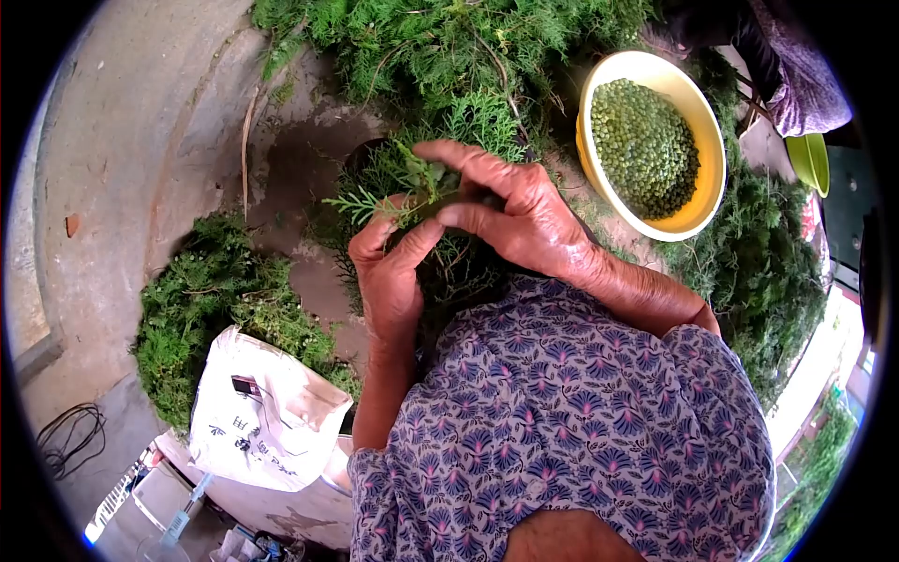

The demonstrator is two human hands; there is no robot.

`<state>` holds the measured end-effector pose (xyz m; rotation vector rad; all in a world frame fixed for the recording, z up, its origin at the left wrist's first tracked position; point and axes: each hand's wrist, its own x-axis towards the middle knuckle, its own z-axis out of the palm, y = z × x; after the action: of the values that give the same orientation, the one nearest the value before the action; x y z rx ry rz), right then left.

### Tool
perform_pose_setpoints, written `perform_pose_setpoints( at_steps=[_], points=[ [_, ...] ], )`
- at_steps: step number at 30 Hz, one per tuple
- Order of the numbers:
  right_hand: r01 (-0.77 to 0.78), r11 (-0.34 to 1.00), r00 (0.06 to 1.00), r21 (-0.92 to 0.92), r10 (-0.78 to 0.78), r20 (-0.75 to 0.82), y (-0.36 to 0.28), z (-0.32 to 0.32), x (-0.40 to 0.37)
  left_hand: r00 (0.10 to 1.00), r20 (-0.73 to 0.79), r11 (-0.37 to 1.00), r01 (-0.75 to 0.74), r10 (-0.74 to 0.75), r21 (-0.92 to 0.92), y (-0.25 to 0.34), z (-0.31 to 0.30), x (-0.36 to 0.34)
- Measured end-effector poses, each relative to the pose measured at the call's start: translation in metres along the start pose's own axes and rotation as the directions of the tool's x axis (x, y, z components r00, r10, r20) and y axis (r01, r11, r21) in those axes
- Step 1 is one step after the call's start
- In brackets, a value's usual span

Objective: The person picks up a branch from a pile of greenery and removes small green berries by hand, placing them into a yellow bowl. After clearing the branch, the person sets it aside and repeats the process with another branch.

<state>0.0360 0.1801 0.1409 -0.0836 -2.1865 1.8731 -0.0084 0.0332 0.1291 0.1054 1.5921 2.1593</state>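
Note:
A small green conifer sprig [359, 203] is pinched between the thumb and fingers of my left hand [389, 276], in the middle of the head view. From the right, my right hand [524, 211] reaches over the sprig's leafy end. Its thumb and forefinger stand apart, with green foliage showing between their tips; its other fingers are mostly hidden. Right of my hands, a yellow basin [587, 140] holds many small round green berries [641, 140]. Cut conifer branches [449, 272] lie beneath my hands, partly covered by them.
A large heap of conifer branches [403, 47] lies ahead, and another pile [215, 309] at the left. A white sack [267, 412] stands near that pile. Another person's patterned sleeve [810, 84] shows at upper right, near a green basin [810, 164]. Coiled black cable [70, 440] rests on the concrete.

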Motion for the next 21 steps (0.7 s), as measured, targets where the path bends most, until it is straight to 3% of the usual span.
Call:
perform_pose_setpoints(
  at_steps=[2, 4, 6, 9, 14, 16, 18, 19, 20, 21],
  points=[
    [0.213, 0.975, 0.977, -0.064, -0.214, -0.006, 0.006, 0.004, 0.003, 0.999, -0.001, 0.999, -0.041, 0.041, -0.009, -0.003, -0.001, 0.001],
    [0.181, 0.972, 0.983, -0.151, -0.175, 0.057, -0.002, -0.001, 0.0, 0.997, -0.003, 0.997, -0.08, 0.08, -0.018, -0.005, -0.004, 0.001],
    [0.146, 0.961, 0.985, -0.234, -0.118, 0.13, -0.007, -0.003, -0.002, 0.992, 0.051, 0.98, -0.126, 0.119, 0.154, -0.005, -0.01, 0.002],
    [0.182, 0.942, 0.982, -0.282, -0.158, 0.106, 0.001, -0.002, -0.005, 0.997, 0.045, 0.998, -0.065, 0.065, -0.008, 0.001, -0.008, -0.002],
    [0.21, 0.962, 0.976, -0.177, -0.195, 0.098, 0.005, 0.002, -0.007, 0.994, 0.016, 0.981, -0.109, 0.108, 0.159, -0.002, -0.007, 0.002],
    [0.222, 0.966, 0.973, -0.135, -0.21, 0.097, 0.007, 0.005, -0.006, 0.998, -0.053, 0.999, -0.019, 0.017, -0.042, 0.003, 0.005, 0.003],
    [0.335, 0.939, 0.94, -0.083, -0.339, -0.044, 0.013, 0.009, -0.006, 0.994, -0.102, 0.994, -0.043, 0.033, -0.101, 0.0, 0.007, 0.001],
    [0.335, 0.939, 0.94, -0.083, -0.339, -0.044, 0.008, 0.004, -0.006, 0.987, -0.157, 0.985, -0.068, 0.043, -0.157, 0.0, 0.007, 0.0],
    [0.102, 0.995, 0.993, -0.003, -0.102, -0.064, -0.002, -0.006, -0.007, 0.987, -0.158, 0.985, -0.068, 0.044, -0.157, 0.0, 0.007, 0.0],
    [-0.137, 0.988, 0.988, 0.078, 0.142, -0.066, -0.008, -0.011, -0.007, 0.985, -0.168, 0.988, -0.067, 0.043, -0.142, 0.001, 0.006, -0.001]
  ],
)
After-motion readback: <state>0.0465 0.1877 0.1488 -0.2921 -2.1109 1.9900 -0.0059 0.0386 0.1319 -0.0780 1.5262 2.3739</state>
